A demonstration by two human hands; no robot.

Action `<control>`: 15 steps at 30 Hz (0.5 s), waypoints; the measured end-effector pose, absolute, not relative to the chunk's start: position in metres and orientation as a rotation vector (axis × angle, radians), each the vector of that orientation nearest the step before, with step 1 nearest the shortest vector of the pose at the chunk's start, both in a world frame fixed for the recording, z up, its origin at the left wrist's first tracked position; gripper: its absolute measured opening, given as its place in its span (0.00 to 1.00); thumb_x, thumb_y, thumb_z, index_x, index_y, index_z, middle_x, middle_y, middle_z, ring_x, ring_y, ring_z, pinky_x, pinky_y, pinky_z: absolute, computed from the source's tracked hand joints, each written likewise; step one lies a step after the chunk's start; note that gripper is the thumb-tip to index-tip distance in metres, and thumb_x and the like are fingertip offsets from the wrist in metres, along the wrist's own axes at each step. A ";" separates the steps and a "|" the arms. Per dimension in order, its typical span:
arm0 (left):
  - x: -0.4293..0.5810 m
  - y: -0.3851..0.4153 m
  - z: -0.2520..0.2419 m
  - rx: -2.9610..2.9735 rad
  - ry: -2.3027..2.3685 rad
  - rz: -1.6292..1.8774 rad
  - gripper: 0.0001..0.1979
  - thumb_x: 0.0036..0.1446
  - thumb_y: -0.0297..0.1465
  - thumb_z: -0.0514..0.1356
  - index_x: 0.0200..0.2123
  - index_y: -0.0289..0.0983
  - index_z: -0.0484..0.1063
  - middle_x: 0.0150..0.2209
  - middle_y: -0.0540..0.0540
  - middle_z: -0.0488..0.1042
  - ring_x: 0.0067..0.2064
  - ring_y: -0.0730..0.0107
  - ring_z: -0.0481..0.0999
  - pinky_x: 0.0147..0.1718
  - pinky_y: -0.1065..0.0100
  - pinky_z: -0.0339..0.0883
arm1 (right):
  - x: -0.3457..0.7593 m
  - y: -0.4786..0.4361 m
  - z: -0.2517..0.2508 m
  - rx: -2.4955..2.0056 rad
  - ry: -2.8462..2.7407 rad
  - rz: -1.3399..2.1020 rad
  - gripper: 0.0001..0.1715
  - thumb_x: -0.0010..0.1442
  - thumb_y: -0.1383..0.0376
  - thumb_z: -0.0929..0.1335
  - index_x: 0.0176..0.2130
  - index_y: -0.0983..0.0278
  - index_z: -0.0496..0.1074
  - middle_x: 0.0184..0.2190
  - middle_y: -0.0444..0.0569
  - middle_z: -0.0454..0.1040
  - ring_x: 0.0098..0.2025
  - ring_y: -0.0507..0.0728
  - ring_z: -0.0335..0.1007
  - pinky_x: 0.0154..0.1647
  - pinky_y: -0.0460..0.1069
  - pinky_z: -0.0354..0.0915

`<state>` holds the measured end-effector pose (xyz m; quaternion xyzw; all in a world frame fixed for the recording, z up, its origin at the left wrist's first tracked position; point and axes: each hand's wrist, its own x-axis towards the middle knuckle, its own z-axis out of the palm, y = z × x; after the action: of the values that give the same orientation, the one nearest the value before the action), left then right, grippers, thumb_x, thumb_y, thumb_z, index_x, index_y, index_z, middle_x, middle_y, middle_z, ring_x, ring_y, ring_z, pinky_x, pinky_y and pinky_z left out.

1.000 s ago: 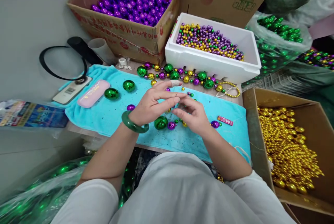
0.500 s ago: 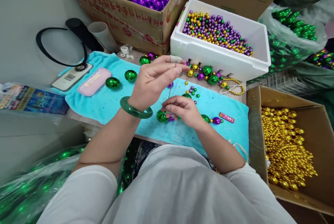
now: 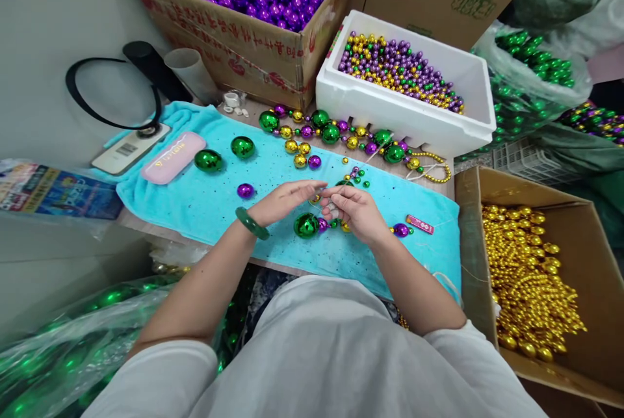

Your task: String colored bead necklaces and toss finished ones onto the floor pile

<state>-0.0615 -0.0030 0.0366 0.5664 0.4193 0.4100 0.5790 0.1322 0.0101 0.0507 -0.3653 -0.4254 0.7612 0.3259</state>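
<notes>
Above the blue towel (image 3: 229,223), my left hand (image 3: 290,200) and my right hand (image 3: 353,210) meet at the fingertips. The fingers of the left hand are long and pressed together at the tips; what they pinch is too small to make out. Thumb and forefinger of the right hand are closed on a thin thread, partly hidden by the fingers. Right below lies a row of beads with a large green bead (image 3: 306,225), a purple bead (image 3: 322,225) and small ones, partly covered by the right hand. A purple bead (image 3: 246,190) lies left of my left hand.
Behind the hands runs a multicoloured bead strand (image 3: 330,132), in front of a white foam box (image 3: 404,112) of small beads. A carton (image 3: 229,47) of purple beads stands behind left, a carton (image 3: 470,262) of gold beads right. A pink case (image 3: 173,158) and phone (image 3: 129,148) lie left.
My left hand has come down from above and its fingertips now meet the right hand's. The thread stretched between the hands has shortened. The bead strand behind is now uncovered.
</notes>
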 end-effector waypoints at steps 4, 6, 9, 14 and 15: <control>-0.057 -0.018 0.019 1.551 0.995 0.867 0.20 0.49 0.44 0.65 0.44 0.40 0.77 0.44 0.44 0.78 0.46 0.57 0.76 0.45 0.61 0.69 | 0.134 0.007 0.046 -0.949 -1.048 2.081 0.22 0.50 0.51 0.73 0.38 0.63 0.69 0.31 0.46 0.75 0.29 0.52 0.74 0.27 0.48 0.73; -0.050 -0.026 0.015 1.720 1.060 0.808 0.20 0.45 0.41 0.69 0.41 0.39 0.76 0.44 0.44 0.78 0.46 0.56 0.76 0.46 0.60 0.67 | 0.134 0.003 0.048 -0.959 -1.010 2.137 0.23 0.52 0.50 0.72 0.39 0.63 0.68 0.26 0.44 0.73 0.25 0.51 0.72 0.21 0.46 0.70; -0.037 -0.038 0.013 1.930 1.150 0.672 0.17 0.46 0.36 0.68 0.41 0.39 0.75 0.45 0.43 0.76 0.49 0.54 0.73 0.49 0.57 0.64 | 0.137 -0.003 0.062 -0.942 -0.964 2.103 0.20 0.53 0.51 0.72 0.36 0.64 0.68 0.18 0.39 0.67 0.17 0.48 0.63 0.12 0.40 0.58; -0.034 -0.047 0.030 2.241 1.426 0.421 0.12 0.53 0.27 0.59 0.43 0.40 0.73 0.48 0.43 0.73 0.50 0.55 0.71 0.47 0.55 0.65 | 0.169 -0.007 0.114 -0.849 -1.049 1.805 0.13 0.56 0.56 0.71 0.33 0.63 0.71 0.14 0.37 0.59 0.13 0.45 0.52 0.11 0.40 0.49; -0.037 -0.047 0.035 2.312 1.499 0.392 0.12 0.54 0.27 0.58 0.43 0.39 0.72 0.48 0.43 0.73 0.50 0.55 0.70 0.46 0.55 0.65 | 0.179 -0.007 0.125 -0.830 -1.071 1.700 0.11 0.57 0.57 0.71 0.32 0.63 0.72 0.13 0.37 0.58 0.13 0.45 0.51 0.11 0.40 0.48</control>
<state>-0.0366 -0.0466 0.0348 0.8174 0.5301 0.1386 0.1782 0.1795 -0.0074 0.1245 -0.3378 -0.4361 0.6922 0.4653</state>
